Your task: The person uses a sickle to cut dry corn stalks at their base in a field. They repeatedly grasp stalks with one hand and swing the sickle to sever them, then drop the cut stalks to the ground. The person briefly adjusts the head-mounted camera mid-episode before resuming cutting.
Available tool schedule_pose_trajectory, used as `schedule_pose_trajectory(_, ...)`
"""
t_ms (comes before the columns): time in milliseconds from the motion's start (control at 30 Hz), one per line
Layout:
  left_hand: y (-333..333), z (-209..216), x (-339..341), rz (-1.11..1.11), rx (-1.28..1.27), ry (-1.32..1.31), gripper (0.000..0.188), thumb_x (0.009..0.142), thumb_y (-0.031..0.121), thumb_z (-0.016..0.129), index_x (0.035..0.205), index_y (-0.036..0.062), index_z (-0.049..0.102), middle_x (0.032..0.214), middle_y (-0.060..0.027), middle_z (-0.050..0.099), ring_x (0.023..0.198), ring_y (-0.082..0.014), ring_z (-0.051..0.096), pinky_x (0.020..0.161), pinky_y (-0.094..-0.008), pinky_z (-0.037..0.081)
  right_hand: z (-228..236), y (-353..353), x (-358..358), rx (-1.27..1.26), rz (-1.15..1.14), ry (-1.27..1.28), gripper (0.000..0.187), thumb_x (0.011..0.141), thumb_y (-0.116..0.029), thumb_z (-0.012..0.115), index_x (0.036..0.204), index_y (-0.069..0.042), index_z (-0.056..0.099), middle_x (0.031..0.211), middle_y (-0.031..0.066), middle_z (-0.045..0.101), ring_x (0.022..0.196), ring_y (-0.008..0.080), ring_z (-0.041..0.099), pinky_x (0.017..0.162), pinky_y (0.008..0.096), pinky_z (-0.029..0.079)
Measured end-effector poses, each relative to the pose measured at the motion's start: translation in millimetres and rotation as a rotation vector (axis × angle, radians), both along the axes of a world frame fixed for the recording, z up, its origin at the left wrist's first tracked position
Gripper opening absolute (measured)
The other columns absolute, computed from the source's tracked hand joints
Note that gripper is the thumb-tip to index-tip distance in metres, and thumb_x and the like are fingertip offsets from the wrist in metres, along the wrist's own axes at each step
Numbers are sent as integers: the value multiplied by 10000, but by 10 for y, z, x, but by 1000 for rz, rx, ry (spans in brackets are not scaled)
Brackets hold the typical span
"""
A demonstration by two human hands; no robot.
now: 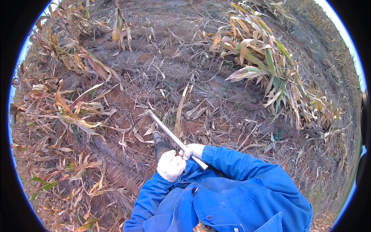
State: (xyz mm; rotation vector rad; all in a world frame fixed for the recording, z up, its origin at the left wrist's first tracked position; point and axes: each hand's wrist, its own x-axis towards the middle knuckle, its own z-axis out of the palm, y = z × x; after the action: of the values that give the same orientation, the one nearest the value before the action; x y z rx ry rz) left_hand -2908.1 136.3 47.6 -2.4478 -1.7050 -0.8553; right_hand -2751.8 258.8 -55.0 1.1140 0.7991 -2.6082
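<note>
A sickle (pixel 167 131) with a long, pale, smooth handle slants across the front of my body. Its narrow dark blade bends off to the left at the far end, close to the ground litter. My right hand (pixel 193 151), in a white knit glove, is closed round the handle near its butt end. Just left of the handle, my left hand (pixel 171 166), also gloved in white, is closed with its fingertips close against the right hand's. Whatever the left fingers may hold is hidden.
Cut dry corn stalks (pixel 276 73) lie heaped at the right. More dry corn plants (pixel 83 62) stand or lean at the left. Straw and fallen leaves cover reddish soil (pixel 119 98). My shoe (pixel 157 136) shows beyond the left hand.
</note>
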Motion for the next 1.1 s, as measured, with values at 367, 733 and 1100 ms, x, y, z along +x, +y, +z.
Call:
schedule_pose_trajectory(367, 29, 137, -77, 33, 24, -52, 223, 665, 168, 721, 883, 198, 686, 848, 20, 631, 777, -211, 640, 959, -446, 552, 494, 189, -59, 280, 55, 101, 378, 737, -102, 855, 1079, -4, 729, 966, 101, 735, 897, 188, 688, 863, 327, 549)
schedule_pose_trajectory(733, 201, 384, -42, -36, 59, -20, 184, 659, 128, 726, 836, 156, 686, 800, 10, 627, 711, -201, 632, 920, -470, 570, 291, -10, 26, -63, -168, 84, 291, 766, 17, 733, 1055, -1, 706, 912, 119, 722, 862, 224, 705, 828, 351, 583)
schedule_pose_trajectory(1100, 150, 397, -643, 451, 154, -121, 367, 603, -16, 730, 921, 143, 639, 838, -49, 621, 826, -336, 635, 822, -477, 516, -158, 103, 440, 838, 345, -238, 369, 685, -241, 858, 988, -65, 742, 937, 134, 754, 900, 285, 731, 833, 352, 569)
